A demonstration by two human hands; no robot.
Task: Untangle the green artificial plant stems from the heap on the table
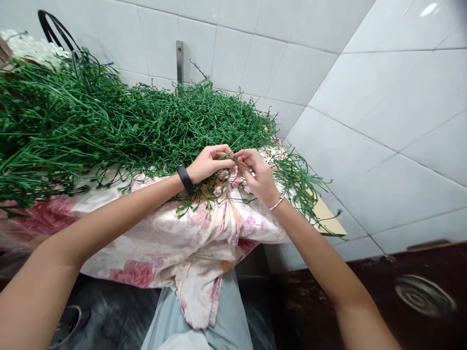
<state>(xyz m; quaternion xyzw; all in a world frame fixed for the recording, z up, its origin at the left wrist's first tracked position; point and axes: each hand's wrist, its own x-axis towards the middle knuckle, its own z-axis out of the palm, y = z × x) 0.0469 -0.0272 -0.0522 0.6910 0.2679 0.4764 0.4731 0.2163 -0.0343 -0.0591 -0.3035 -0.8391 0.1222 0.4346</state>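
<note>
- Green stem (233, 156), thin and plastic-looking, runs between the two hands at the front edge of the heap, just above the cloth-covered desk.
- White flowers (32, 48) lie at the far left behind the greenery, with a black handle (54, 29) arching up beside them.
- A pile of green stems (109, 116) covers most of the desk top, tangled and spilling over the near edge.
- A floral cloth (175, 238) in pink and white is draped over the desk and hangs down in front of the person's grey trousers (219, 321).
- The left hand (209, 163), with a black wristband (185, 178), has its fingers pinched on one end of the stem.
- A metal bracket (179, 61) stands upright on the tiled wall (365, 121) behind the pile.
- The right hand (257, 175), with a silver bracelet (276, 203) at the wrist, has its thumb and fingers closed on the stem's other end, nearly touching the left hand.
- A bare desk corner (328, 216) juts out from under the cloth, with loose stems trailing across it.
- A round floor drain (423, 294) sits in the dark floor at lower right.
</note>
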